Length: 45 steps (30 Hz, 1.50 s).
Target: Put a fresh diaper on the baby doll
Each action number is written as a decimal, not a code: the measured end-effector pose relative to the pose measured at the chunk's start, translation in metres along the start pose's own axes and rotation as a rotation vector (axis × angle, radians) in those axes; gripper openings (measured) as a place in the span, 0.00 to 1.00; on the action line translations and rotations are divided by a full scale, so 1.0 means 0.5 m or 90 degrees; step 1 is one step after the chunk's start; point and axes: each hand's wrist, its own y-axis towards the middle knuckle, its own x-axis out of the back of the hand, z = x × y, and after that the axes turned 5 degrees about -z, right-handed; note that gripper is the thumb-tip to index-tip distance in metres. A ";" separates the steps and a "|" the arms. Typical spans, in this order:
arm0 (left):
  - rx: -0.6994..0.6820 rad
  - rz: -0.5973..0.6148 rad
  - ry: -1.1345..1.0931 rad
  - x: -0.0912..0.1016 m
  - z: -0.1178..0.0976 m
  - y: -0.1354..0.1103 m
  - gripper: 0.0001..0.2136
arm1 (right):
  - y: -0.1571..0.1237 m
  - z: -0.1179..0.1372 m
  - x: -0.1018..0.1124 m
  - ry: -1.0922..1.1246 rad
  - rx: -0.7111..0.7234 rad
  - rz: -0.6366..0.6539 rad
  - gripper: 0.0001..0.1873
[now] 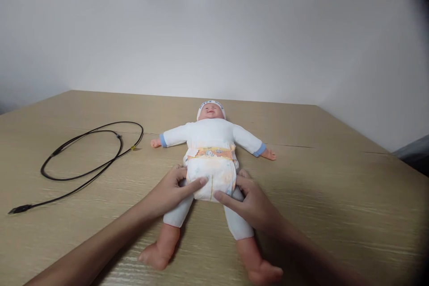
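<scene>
On its back on the wooden table lies a baby doll (211, 130) in a white suit with blue cuffs and a white printed cap, arms spread and bare feet toward me. A diaper (214, 172) with an orange patterned waistband is wrapped around its hips, with a tab at the waist. My left hand (179, 190) grips the diaper's left leg edge, thumb on the front, fingers around the side. At the other leg edge my right hand (250, 199) holds the diaper in the same way. The fingertips of both hands are partly hidden behind the diaper and the doll's thighs.
A coiled black cable (115, 156) with a plug at one end lies on the left of the table (335, 187). Beyond the table's far edge stands a pale partition (201, 44), which continues along the right side.
</scene>
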 end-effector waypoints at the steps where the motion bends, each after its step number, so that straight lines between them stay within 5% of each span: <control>1: 0.006 0.004 0.001 0.001 -0.003 -0.001 0.20 | -0.001 0.000 0.001 -0.007 0.006 0.003 0.19; 6: -0.023 0.005 0.074 -0.003 -0.002 -0.002 0.23 | -0.002 -0.001 0.002 -0.038 0.028 0.021 0.21; 12: -0.065 0.002 0.138 -0.007 0.016 -0.005 0.12 | 0.003 0.003 0.007 -0.057 0.045 0.051 0.23; 23: -0.128 0.094 0.054 0.019 0.010 0.013 0.12 | 0.015 0.006 0.019 -0.030 0.049 0.073 0.14; 33: -0.074 0.088 0.025 0.018 0.003 0.007 0.20 | 0.015 0.001 0.020 -0.019 0.075 0.068 0.13; 45: -0.073 0.136 -0.070 0.021 0.008 0.022 0.11 | 0.018 -0.008 0.020 0.015 0.062 0.063 0.16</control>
